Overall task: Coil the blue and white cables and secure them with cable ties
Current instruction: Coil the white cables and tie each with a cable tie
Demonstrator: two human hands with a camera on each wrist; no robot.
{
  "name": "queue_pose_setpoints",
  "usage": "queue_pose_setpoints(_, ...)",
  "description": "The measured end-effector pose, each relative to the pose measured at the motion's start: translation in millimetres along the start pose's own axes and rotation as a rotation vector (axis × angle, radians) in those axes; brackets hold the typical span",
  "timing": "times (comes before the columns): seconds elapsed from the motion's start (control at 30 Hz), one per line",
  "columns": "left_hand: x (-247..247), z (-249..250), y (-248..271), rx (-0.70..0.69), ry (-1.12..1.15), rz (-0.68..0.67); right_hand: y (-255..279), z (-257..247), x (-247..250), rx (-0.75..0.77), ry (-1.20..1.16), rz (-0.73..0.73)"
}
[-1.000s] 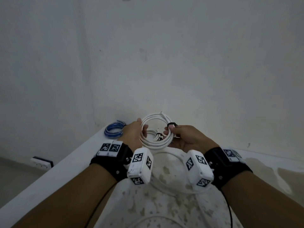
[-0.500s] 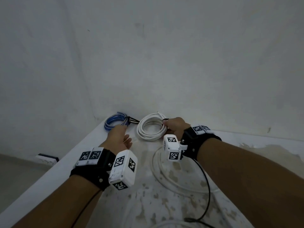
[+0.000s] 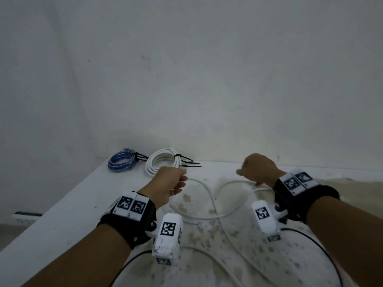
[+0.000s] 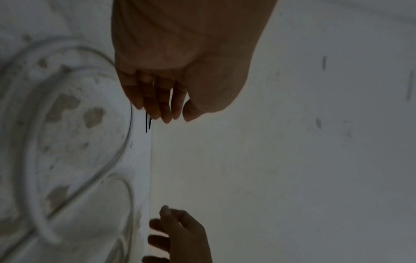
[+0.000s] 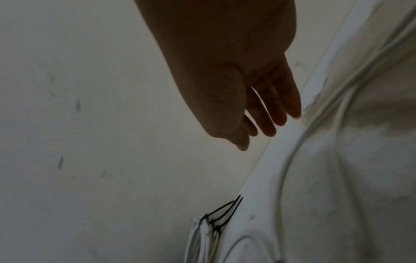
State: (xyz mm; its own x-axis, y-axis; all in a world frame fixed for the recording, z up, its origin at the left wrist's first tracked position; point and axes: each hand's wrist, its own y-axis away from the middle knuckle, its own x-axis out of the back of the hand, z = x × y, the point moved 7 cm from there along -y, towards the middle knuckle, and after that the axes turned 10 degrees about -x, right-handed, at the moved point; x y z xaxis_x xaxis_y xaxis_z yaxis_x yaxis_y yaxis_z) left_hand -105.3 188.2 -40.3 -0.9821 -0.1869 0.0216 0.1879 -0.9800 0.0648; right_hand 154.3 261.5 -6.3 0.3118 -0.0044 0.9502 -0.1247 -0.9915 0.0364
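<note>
A coiled blue cable (image 3: 121,160) bound with black cable ties (image 3: 138,158) lies at the table's far left. Beside it lies a coiled white cable (image 3: 160,163), also bound with black cable ties (image 3: 187,161); the same coil shows in the right wrist view (image 5: 202,236). A loose white cable (image 3: 209,195) loops across the stained tabletop. My left hand (image 3: 171,183) hovers just in front of the white coil with relaxed fingers (image 4: 157,103) and holds nothing. My right hand (image 3: 258,169) hangs over the right part of the loose cable, fingers (image 5: 270,115) straight, empty.
The white table (image 3: 62,214) stands against a white wall (image 3: 207,79), its left edge running diagonally. Brownish stains cover its middle. Black wrist-camera leads (image 3: 323,243) trail near the front. A wall socket (image 3: 27,215) sits low at the left.
The white coil, held in both hands a second ago, now lies on the table beside the blue one. Both hands have let go and drawn back, the right one swinging rightward.
</note>
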Motion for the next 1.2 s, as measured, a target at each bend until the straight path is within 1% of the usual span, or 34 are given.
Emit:
queue_pose_setpoints(0.07, -30, 4, 11, -0.069, -0.16, -0.096, 18, 43, 6, -0.018, 0.125, -0.001)
queue_pose_setpoints(0.13, -60, 6, 19, -0.173, -0.376, -0.216, 34, 83, -1, -0.048, 0.211, -0.048)
queue_pose_setpoints(0.2, -92, 0, 26, -0.291, -0.694, -0.373, 43, 116, -18, -0.07, 0.283, -0.104)
queue_pose_setpoints(0.27, -118, -15, 31, -0.356, -1.024, -0.529, 43, 135, -35, -0.099, 0.236, -0.137)
queue_pose_setpoints(0.3, -128, -22, 32, -0.38, -1.148, -0.568, 42, 140, -37, -0.101, 0.191, -0.134)
queue_pose_setpoints(0.33, -135, -28, 31, -0.398, -1.232, -0.568, 40, 142, -37, -0.097, 0.151, -0.133)
queue_pose_setpoints(0.43, -145, -37, 25, -0.409, -1.377, -0.541, 33, 150, -34, -0.112, 0.036, -0.128)
queue_pose_setpoints(0.5, -148, -36, 17, -0.432, -1.389, -0.514, 30, 156, -34, -0.126, -0.006, -0.103)
queue_pose_setpoints(0.57, -142, -21, 9, -0.497, -1.271, -0.384, 29, 158, -35, -0.128, -0.023, -0.067)
queue_pose_setpoints(0.63, -131, 4, 5, -0.588, -1.144, -0.22, 30, 156, -34, -0.121, -0.039, -0.055)
queue_pose_setpoints(0.67, -127, 18, 6, -0.635, -1.099, -0.168, 31, 154, -32, -0.116, -0.036, -0.057)
queue_pose_setpoints(0.77, -120, 63, 15, -0.784, -1.016, -0.081, 34, 149, -28, -0.09, -0.028, -0.086)
queue_pose_setpoints(0.87, -114, 99, 24, -0.884, -0.986, -0.051, 35, 148, -22, -0.085, -0.092, -0.134)
queue_pose_setpoints(0.93, -110, 117, 30, -0.946, -0.958, -0.036, 33, 155, -19, -0.115, -0.246, -0.164)
queue_pose_setpoints(1.0, -101, 132, 34, -0.994, -0.891, 0.028, 31, 170, -17, -0.165, -0.432, -0.185)
queue_pose_setpoints(1.07, -85, 147, 33, -1.004, -0.802, 0.129, 32, 189, -16, -0.23, -0.558, -0.177)
queue_pose_setpoints(1.1, -78, 152, 31, -0.985, -0.785, 0.145, 32, 198, -13, -0.255, -0.614, -0.151)
queue_pose_setpoints(1.13, -73, 152, 28, -0.947, -0.8, 0.124, 32, 206, -9, -0.274, -0.683, -0.111)
queue_pose_setpoints(1.2, -70, 143, 21, -0.862, -0.951, 0.032, 31, 210, 4, -0.285, -0.816, -0.024)
